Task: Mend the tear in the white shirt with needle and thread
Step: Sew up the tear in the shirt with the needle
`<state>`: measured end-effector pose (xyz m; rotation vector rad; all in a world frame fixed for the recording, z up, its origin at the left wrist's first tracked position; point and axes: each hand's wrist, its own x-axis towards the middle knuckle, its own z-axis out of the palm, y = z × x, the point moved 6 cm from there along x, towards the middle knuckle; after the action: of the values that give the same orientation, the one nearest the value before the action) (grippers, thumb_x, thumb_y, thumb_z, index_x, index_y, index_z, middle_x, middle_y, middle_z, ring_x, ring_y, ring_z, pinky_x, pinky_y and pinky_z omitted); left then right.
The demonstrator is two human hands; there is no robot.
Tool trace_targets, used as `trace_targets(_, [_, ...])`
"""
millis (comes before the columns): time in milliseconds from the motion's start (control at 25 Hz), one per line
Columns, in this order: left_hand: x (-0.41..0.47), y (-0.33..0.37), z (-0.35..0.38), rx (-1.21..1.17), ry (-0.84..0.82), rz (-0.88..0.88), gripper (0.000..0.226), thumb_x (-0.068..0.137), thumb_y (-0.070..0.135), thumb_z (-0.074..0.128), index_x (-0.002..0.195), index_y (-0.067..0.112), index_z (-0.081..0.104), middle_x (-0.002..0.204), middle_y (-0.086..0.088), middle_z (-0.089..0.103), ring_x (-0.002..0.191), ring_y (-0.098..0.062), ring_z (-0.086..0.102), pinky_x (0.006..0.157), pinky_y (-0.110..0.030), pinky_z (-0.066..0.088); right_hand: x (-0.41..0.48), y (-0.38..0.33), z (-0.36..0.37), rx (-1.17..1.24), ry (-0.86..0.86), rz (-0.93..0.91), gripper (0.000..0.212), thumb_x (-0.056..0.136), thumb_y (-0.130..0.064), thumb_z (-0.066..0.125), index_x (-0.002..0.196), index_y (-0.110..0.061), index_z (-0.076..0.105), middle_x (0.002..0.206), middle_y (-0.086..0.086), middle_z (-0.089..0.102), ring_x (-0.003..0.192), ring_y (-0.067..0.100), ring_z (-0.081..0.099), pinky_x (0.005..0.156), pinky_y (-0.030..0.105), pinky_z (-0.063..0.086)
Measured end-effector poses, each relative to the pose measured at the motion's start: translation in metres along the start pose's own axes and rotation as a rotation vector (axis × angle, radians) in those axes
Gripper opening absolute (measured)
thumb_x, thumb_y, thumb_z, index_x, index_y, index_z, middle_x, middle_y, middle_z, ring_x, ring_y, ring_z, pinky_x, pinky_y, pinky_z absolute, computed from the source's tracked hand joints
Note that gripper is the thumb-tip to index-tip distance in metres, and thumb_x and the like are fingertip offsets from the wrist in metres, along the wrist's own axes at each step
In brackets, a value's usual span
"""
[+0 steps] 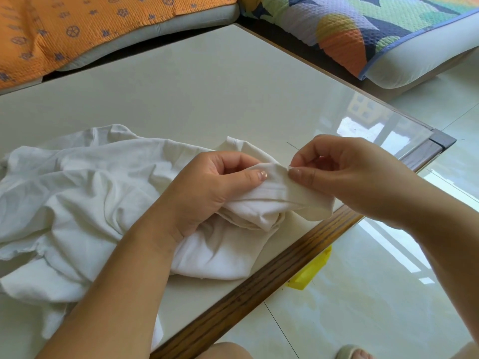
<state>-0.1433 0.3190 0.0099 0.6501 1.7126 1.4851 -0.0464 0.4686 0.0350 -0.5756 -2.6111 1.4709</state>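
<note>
Shirt (90,182): white, crumpled on table (207,86) by its near edge, one fold lifted.
Left hand (207,193): thumb and fingers pinch that fold.
Right hand (357,174): fingertips pinch the fold's edge; needle too small to tell.
Handling: light, limp, likely slips; hold close beside the stitching point.

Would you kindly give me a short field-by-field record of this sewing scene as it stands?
surface: table, glossy top, wooden edge
garment: white shirt, crumpled on the table, one fold lifted
left hand: grips the lifted fold, thumb on top
right hand: thumb and forefinger pinch at the fold's edge
needle: too small to make out
thread: thin dark line just above the right hand
floor: yellow object below the table edge
background: orange cushion; multicoloured cushion
</note>
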Motion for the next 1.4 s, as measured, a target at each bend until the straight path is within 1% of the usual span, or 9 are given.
trace_targets(200, [0.0012, 0.0012, -0.0024, 0.031, 0.063, 0.050, 0.019, 0.074, 0.026, 0.073, 0.089, 0.015, 0.079, 0.087, -0.005, 0.077, 0.082, -0.014, 0.072, 0.076, -0.022, 0.057, -0.0017, -0.0048, 0.0040, -0.019, -0.048, -0.044, 0.024, 0.093, -0.026, 0.053, 0.087, -0.038, 0.073, 0.089, -0.017, 0.071, 0.083, -0.001, 0.063, 0.071, 0.013, 0.048])
trace_targets(280, [0.0013, 0.0016, -0.0036, 0.036, 0.073, 0.059, 0.015, 0.075, 0.024, 0.073, 0.087, 0.016, 0.079, 0.087, -0.004, 0.077, 0.082, -0.013, 0.072, 0.075, -0.021, 0.058, -0.0016, -0.0047, 0.0030, -0.037, -0.031, -0.049, 0.031, 0.096, -0.019, 0.052, 0.087, -0.041, 0.072, 0.090, -0.019, 0.070, 0.084, 0.000, 0.062, 0.074, 0.013, 0.048])
trace_targets(440, [0.0007, 0.0021, -0.0033, 0.040, 0.064, 0.065, 0.012, 0.075, 0.023, 0.073, 0.085, 0.018, 0.079, 0.086, -0.003, 0.077, 0.082, -0.013, 0.072, 0.075, -0.021, 0.057, -0.0005, -0.0029, -0.0001, 0.026, -0.005, -0.052, 0.021, 0.096, -0.008, 0.053, 0.090, -0.027, 0.057, 0.083, -0.010, 0.075, 0.077, 0.017, 0.068, 0.076, 0.038, 0.053])
trace_targets(520, [0.0001, 0.0024, -0.0026, 0.044, 0.061, 0.066, 0.014, 0.074, 0.026, 0.073, 0.085, 0.019, 0.079, 0.086, -0.002, 0.077, 0.083, -0.012, 0.072, 0.076, -0.022, 0.057, -0.0014, -0.0029, 0.0003, 0.016, -0.006, -0.042, 0.016, 0.095, -0.010, 0.055, 0.092, -0.025, 0.055, 0.082, -0.010, 0.075, 0.079, 0.015, 0.068, 0.076, 0.035, 0.053])
trace_targets(640, [0.0001, 0.0028, -0.0016, 0.037, 0.050, 0.071, 0.014, 0.072, 0.027, 0.073, 0.083, 0.021, 0.079, 0.083, -0.001, 0.076, 0.081, -0.012, 0.071, 0.074, -0.021, 0.056, -0.0052, -0.0078, 0.0015, -0.071, 0.003, -0.060, 0.016, 0.090, -0.018, 0.058, 0.086, -0.030, 0.066, 0.079, -0.001, 0.073, 0.078, 0.017, 0.063, 0.069, 0.026, 0.048])
trace_targets(720, [0.0003, 0.0031, -0.0013, 0.025, 0.043, 0.074, 0.012, 0.073, 0.026, 0.073, 0.082, 0.020, 0.078, 0.081, 0.001, 0.075, 0.079, -0.010, 0.070, 0.072, -0.020, 0.054, -0.0078, -0.0106, 0.0019, -0.095, -0.016, -0.058, 0.016, 0.087, -0.021, 0.057, 0.083, -0.031, 0.069, 0.076, -0.004, 0.072, 0.075, 0.013, 0.062, 0.066, 0.020, 0.046])
trace_targets(840, [0.0008, 0.0031, -0.0009, 0.020, 0.046, 0.073, 0.006, 0.079, 0.019, 0.072, 0.082, 0.017, 0.076, 0.078, 0.002, 0.073, 0.076, -0.009, 0.069, 0.069, -0.018, 0.053, -0.0081, -0.0081, 0.0021, -0.078, -0.050, -0.031, 0.016, 0.087, -0.020, 0.059, 0.083, -0.031, 0.070, 0.080, -0.013, 0.073, 0.078, 0.005, 0.065, 0.073, 0.023, 0.050])
trace_targets(960, [0.0006, 0.0033, -0.0004, 0.020, 0.042, 0.072, 0.008, 0.085, 0.012, 0.069, 0.083, 0.016, 0.075, 0.076, 0.003, 0.072, 0.075, -0.008, 0.068, 0.068, -0.018, 0.053, -0.0074, -0.0058, 0.0024, -0.065, -0.060, -0.022, 0.017, 0.088, -0.018, 0.061, 0.084, -0.030, 0.071, 0.081, -0.016, 0.073, 0.078, 0.000, 0.066, 0.072, 0.020, 0.046])
trace_targets(1400, [0.0003, 0.0027, 0.0013, 0.005, 0.019, 0.071, 0.011, 0.088, 0.009, 0.066, 0.083, 0.016, 0.073, 0.077, 0.002, 0.071, 0.076, -0.010, 0.067, 0.069, -0.019, 0.053, -0.0060, -0.0016, 0.0038, -0.012, -0.072, -0.011, 0.015, 0.089, -0.018, 0.061, 0.083, -0.028, 0.071, 0.078, -0.010, 0.074, 0.077, 0.008, 0.066, 0.074, 0.025, 0.047])
